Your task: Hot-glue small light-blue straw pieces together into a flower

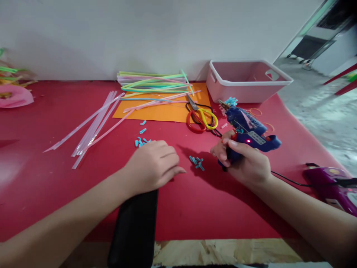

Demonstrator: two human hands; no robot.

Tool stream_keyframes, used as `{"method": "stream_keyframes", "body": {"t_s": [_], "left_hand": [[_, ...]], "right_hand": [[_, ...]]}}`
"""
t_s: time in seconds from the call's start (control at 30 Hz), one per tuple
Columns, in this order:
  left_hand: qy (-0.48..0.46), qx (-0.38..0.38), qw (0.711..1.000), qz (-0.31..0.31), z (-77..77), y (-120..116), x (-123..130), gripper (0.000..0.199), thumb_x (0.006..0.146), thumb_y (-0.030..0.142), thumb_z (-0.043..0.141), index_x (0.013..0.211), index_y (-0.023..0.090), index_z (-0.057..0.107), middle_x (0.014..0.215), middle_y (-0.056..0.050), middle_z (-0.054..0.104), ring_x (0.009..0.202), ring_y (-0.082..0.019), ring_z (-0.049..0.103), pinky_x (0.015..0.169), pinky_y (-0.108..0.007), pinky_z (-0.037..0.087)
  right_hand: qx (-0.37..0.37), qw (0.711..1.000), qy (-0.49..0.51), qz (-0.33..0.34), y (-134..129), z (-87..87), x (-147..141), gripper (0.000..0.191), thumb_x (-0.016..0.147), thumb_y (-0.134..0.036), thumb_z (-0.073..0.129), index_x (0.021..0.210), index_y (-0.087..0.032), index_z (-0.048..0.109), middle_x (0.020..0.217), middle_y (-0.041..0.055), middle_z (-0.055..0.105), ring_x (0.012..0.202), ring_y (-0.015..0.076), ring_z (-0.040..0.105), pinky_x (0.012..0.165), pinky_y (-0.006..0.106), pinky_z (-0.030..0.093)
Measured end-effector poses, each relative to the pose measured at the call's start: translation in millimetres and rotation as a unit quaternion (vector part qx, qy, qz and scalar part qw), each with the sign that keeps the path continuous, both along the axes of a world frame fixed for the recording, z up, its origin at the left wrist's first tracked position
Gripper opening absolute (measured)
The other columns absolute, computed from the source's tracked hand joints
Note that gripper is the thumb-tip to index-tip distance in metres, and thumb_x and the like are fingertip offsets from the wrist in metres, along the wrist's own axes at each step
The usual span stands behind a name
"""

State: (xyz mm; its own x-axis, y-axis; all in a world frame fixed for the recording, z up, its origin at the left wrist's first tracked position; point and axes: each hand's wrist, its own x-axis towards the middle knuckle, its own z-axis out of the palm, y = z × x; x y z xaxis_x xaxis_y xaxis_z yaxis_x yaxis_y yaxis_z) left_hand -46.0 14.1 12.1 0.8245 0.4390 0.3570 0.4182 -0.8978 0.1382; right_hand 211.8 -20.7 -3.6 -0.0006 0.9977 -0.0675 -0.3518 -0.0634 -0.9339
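Note:
A blue hot glue gun [252, 128] with a lit red light is gripped in my right hand [245, 158], raised over the table with its nozzle tipped up and away to the left. My left hand [156, 163] rests low on the red tabletop, back upward, fingers curled together; what they hold, if anything, is hidden. Just beyond it lie small cut blue straw pieces [142, 142], partly covered by the hand. Between my two hands sits another little group of blue straw pieces [197, 162]. A small blue flower-like straw piece [231, 101] shows behind the nozzle.
Scissors [201, 115] with red and yellow handles lie by an orange sheet [161, 115] bearing coloured straws [156, 83]. Pale pink straws [96, 124] spread at left. A pink bin [240, 91] stands at back, a black phone-like slab [136, 227] in front, a purple device [329, 186] right.

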Motion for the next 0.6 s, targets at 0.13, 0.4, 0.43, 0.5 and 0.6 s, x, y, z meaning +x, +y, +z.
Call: {"method": "stream_keyframes", "body": {"t_s": [0.13,0.4,0.43,0.5,0.6], "left_hand": [[0.016,-0.109,0.994,0.008,-4.0,-2.4,32.8,0.025,0.102,0.023,0.050,0.114,0.011,0.068,0.112,-0.012,0.071,0.100,-0.024,0.063,0.091,-0.036,0.050],[0.116,-0.163,0.979,0.025,-11.6,7.6,45.0,0.024,0.102,0.015,0.046,0.104,0.016,0.070,0.107,-0.009,0.069,0.094,-0.023,0.058,0.085,-0.036,0.049],[0.101,-0.164,0.981,0.028,-12.9,6.4,43.8,0.023,0.102,0.014,0.046,0.103,0.015,0.069,0.107,-0.010,0.068,0.093,-0.023,0.057,0.084,-0.036,0.049],[0.045,-0.184,0.981,0.031,-14.9,3.5,41.6,0.020,0.100,0.013,0.046,0.100,0.015,0.066,0.107,-0.010,0.068,0.093,-0.022,0.057,0.085,-0.036,0.048],[-0.064,-0.239,0.968,0.039,-14.2,-0.2,40.7,0.018,0.099,0.010,0.046,0.096,0.016,0.062,0.102,-0.009,0.069,0.093,-0.021,0.058,0.088,-0.037,0.048]], "right_hand": [[0.002,1.000,0.001,0.003,0.5,3.1,-1.1,0.031,0.074,-0.041,0.078,0.080,-0.024,0.053,0.050,-0.0063,0.056,0.042,0.0111,0.042,0.049,0.031,0.032],[-0.003,1.000,0.002,0.015,-1.1,1.3,-3.7,0.032,0.073,-0.041,0.080,0.077,-0.024,0.054,0.047,-0.0063,0.054,0.042,0.0109,0.041,0.049,0.031,0.029],[-0.006,1.000,0.005,0.019,-1.3,1.4,-3.7,0.032,0.073,-0.042,0.080,0.076,-0.024,0.054,0.047,-0.0064,0.054,0.042,0.0108,0.041,0.049,0.031,0.029],[-0.006,1.000,0.001,0.026,-1.8,1.9,-3.8,0.032,0.072,-0.042,0.080,0.075,-0.024,0.054,0.047,-0.0064,0.054,0.042,0.0109,0.041,0.048,0.031,0.029],[-0.001,1.000,-0.015,0.012,-2.6,2.1,-4.5,0.031,0.074,-0.043,0.078,0.074,-0.024,0.053,0.047,-0.0066,0.053,0.041,0.0111,0.040,0.047,0.031,0.030]]}}
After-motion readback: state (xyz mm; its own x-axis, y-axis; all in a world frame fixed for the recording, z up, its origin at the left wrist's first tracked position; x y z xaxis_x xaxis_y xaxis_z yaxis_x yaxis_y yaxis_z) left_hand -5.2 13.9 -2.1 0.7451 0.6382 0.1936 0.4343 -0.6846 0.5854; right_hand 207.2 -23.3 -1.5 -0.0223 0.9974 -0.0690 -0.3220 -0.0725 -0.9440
